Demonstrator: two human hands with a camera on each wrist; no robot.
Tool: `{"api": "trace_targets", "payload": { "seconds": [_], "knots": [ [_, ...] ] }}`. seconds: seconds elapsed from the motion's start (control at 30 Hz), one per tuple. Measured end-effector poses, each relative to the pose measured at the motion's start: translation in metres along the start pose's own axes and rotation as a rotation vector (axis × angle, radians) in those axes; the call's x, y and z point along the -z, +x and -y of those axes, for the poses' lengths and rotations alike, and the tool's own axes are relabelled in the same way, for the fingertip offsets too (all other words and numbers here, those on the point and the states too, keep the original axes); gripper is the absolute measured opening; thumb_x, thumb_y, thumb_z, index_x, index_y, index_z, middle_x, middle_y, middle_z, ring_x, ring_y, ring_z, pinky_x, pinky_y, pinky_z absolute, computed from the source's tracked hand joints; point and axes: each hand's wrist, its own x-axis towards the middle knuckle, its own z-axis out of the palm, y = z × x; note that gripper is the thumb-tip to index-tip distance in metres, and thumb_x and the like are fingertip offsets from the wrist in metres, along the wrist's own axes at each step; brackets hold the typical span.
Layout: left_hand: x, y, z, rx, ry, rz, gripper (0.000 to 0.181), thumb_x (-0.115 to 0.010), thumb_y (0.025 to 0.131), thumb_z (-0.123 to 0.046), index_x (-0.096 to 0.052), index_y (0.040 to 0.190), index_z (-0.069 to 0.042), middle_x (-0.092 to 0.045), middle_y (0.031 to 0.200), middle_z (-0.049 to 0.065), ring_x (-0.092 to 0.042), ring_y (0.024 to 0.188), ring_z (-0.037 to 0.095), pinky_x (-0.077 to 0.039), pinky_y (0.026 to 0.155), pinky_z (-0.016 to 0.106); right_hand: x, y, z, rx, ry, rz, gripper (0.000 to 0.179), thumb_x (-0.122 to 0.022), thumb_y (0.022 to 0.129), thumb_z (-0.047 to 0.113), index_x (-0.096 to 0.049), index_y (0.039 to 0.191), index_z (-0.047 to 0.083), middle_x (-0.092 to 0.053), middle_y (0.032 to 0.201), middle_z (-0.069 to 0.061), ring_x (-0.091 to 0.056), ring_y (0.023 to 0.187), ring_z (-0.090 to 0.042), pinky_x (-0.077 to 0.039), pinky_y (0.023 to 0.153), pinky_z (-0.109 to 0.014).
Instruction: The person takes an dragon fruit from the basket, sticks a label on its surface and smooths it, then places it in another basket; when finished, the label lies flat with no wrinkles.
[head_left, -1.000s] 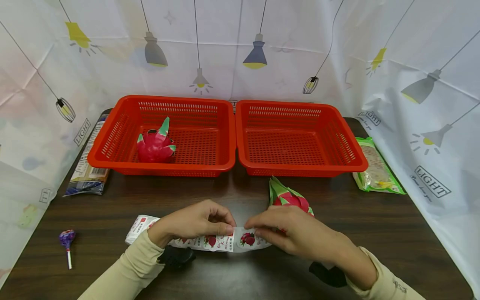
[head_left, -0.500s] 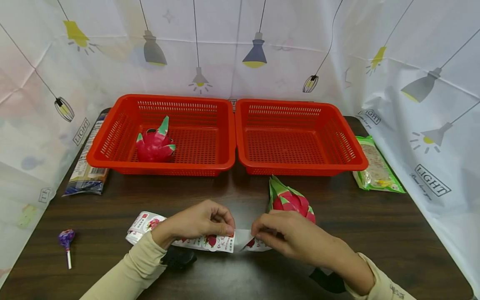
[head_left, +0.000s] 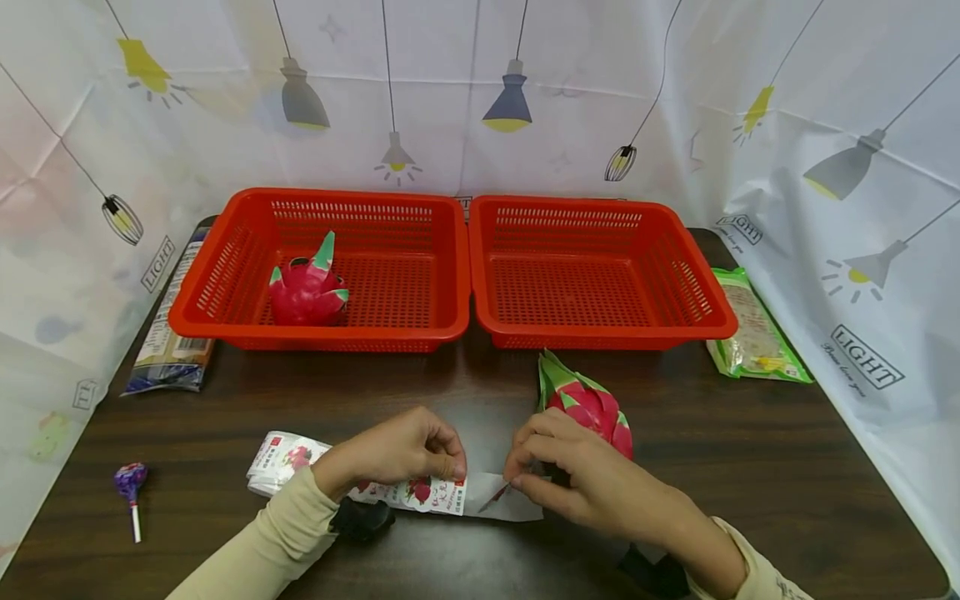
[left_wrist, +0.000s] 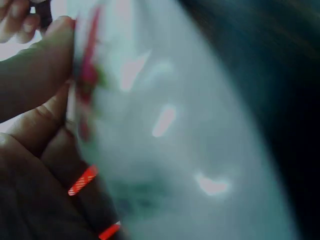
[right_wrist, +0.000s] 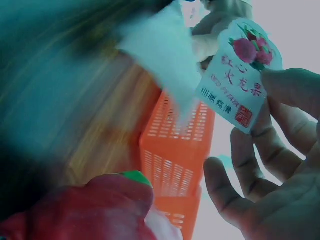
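Observation:
My left hand (head_left: 401, 446) pinches a strip of dragon fruit stickers (head_left: 435, 496) between thumb and fingers. To its left lies the rest of the roll (head_left: 279, 457), partly behind the wrist. Bare translucent backing (head_left: 517, 505) runs out to the right of the fingertips. Between right thumb and forefinger, my right hand (head_left: 581, 471) holds one loose sticker (right_wrist: 240, 80), its printed face showing in the right wrist view. Seen edge-on in the head view, that sticker stands over the backing. A dragon fruit (head_left: 588, 408) with green leaf tips lies just behind the right hand, which hides its lower part.
Two red baskets stand side by side at the back; the left basket (head_left: 397, 333) holds another dragon fruit (head_left: 306, 293), the right basket (head_left: 600, 333) nothing. A lollipop (head_left: 131, 492) lies at left. Packaged bags flank the baskets, a blue one (head_left: 168, 350) and a green one (head_left: 757, 329).
The right hand has peeled the end sticker off the strip, lifting it up and to the right. Bare backing now shows where it was. The left hand keeps its pinch.

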Motion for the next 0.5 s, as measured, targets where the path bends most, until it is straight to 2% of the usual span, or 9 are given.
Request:
{"api": "trace_targets", "payload": {
  "seconds": [0.1,0.27,0.37,0.5],
  "knots": [
    [-0.002,0.0,0.0,0.04,0.099,-0.033,0.012,-0.072,0.094,-0.012,-0.075,0.082,-0.008,-0.056,0.065,-0.007,-0.055,0.051,0.007,-0.041,0.049,0.02,0.002,-0.002,-0.001,-0.045,0.032,-0.065,0.014,-0.069,0.097,0.013,-0.068,0.104,0.025,-0.066,0.103,0.013,-0.055,0.097,-0.004,-0.05,0.082,-0.023],
    [-0.006,0.001,0.003,0.078,0.357,-0.141,0.019,-0.075,0.092,-0.016,-0.071,0.073,-0.019,-0.054,0.057,-0.011,-0.052,0.05,0.005,-0.037,0.052,0.023,0.014,-0.008,-0.005,-0.167,0.036,-0.258,0.026,-0.074,0.09,0.001,-0.069,0.103,0.024,-0.067,0.098,0.01,-0.058,0.092,-0.005,-0.054,0.075,-0.025],
    [-0.007,0.003,0.008,0.071,0.48,-0.203,0.019,-0.076,0.09,-0.016,-0.07,0.073,-0.021,-0.055,0.059,-0.013,-0.051,0.056,0.004,-0.038,0.056,0.025,0.022,-0.014,-0.009,-0.259,0.016,-0.357,0.026,-0.074,0.089,0.0,-0.069,0.101,0.022,-0.065,0.091,0.008,-0.057,0.081,-0.005,-0.05,0.066,-0.022],
    [-0.008,0.004,0.014,0.031,0.574,-0.244,0.017,-0.077,0.087,-0.014,-0.068,0.074,-0.021,-0.057,0.066,-0.012,-0.05,0.064,0.004,-0.04,0.06,0.026,0.032,-0.024,-0.013,-0.409,0.009,-0.429,0.016,-0.072,0.093,0.005,-0.069,0.1,0.019,-0.066,0.087,0.006,-0.058,0.073,-0.007,-0.05,0.064,-0.022]
  ]
}}
